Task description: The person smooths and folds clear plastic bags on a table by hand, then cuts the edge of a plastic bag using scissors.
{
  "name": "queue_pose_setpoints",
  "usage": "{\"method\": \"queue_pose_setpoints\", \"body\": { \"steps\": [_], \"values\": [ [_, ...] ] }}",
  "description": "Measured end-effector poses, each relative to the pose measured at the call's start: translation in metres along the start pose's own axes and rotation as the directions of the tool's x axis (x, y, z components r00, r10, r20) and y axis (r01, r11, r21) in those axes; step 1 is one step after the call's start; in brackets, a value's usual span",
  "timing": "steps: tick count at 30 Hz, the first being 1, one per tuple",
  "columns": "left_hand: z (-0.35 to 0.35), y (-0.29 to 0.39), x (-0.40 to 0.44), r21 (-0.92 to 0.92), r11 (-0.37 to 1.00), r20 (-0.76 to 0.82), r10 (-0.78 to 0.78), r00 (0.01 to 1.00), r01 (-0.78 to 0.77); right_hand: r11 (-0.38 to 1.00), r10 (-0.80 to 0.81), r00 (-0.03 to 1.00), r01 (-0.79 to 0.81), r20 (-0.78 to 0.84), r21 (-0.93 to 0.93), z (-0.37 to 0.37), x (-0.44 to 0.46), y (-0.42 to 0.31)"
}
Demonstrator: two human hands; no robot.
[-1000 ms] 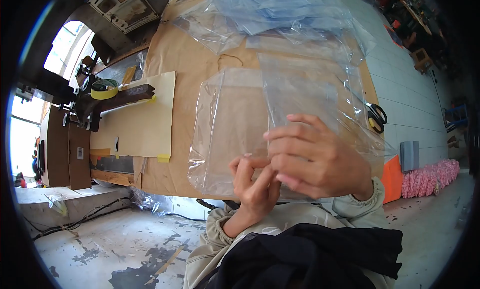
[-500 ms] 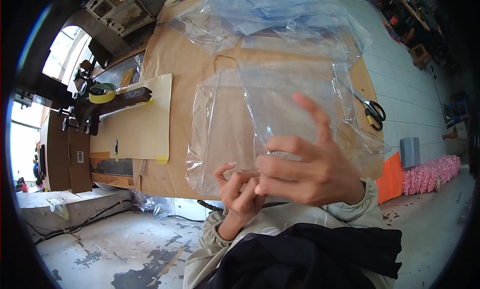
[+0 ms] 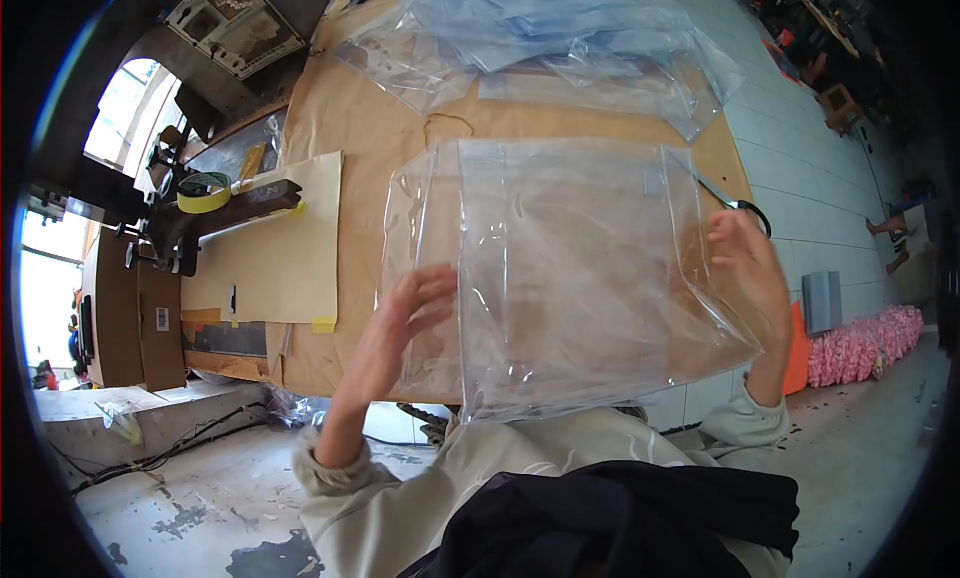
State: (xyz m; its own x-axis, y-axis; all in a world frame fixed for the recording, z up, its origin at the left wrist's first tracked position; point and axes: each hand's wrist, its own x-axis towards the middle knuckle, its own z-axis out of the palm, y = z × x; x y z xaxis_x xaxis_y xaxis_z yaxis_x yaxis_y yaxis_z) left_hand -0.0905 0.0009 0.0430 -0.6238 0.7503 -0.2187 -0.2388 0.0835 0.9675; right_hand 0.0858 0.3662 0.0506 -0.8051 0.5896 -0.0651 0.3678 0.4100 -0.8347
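A clear plastic bag (image 3: 590,268) lies flat on the brown-covered table (image 3: 350,108), its near edge reaching past the table's front. Another clear sheet shows beneath it on the left. My left hand (image 3: 405,313) is over the left side of the plastic, fingers apart and slightly blurred, holding nothing. Over the right edge of the bag is my right hand (image 3: 745,268), with fingers spread and nothing held. The scissors (image 3: 730,198) lie just beyond my right hand, their handles partly hidden by it.
Bluish clear plastic pieces (image 3: 560,38) are heaped at the table's far side. On the left, a machine arm (image 3: 250,200) carries a yellow tape roll (image 3: 204,193) above a cream board (image 3: 270,258). At right are a pink bundle (image 3: 865,348) and a person's bare feet (image 3: 888,228).
My hands have separated, the left moving left and the right moving right. The upper plastic bag has spread out flatter and shifted left and toward me.
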Motion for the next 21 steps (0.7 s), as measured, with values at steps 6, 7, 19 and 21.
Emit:
{"method": "queue_pose_setpoints", "body": {
  "steps": [6, 7, 19, 21],
  "values": [
    [0.017, 0.021, 0.043, 0.259, 0.951, 0.053, -0.187, 0.981, 0.168, 1.0, 0.025, 1.0, -0.025, -0.003, -0.001, 0.025, 0.02, 0.02],
    [0.017, 0.015, 0.047, 0.176, 0.971, 0.087, -0.178, 0.98, 0.161, 0.999, 0.046, 0.999, -0.045, -0.015, 0.004, 0.026, 0.023, 0.024],
    [-0.011, 0.064, 0.07, 0.422, 0.889, 0.212, 0.095, 0.973, -0.179, 0.806, 0.043, 0.993, 0.028, -0.106, 0.592, 0.036, 0.094, -0.03],
    [-0.027, 0.055, 0.091, 0.344, 0.939, 0.046, -0.007, 0.999, -0.009, 0.801, -0.002, 0.992, 0.076, -0.125, 0.594, 0.045, 0.109, -0.026]
  ]
}}
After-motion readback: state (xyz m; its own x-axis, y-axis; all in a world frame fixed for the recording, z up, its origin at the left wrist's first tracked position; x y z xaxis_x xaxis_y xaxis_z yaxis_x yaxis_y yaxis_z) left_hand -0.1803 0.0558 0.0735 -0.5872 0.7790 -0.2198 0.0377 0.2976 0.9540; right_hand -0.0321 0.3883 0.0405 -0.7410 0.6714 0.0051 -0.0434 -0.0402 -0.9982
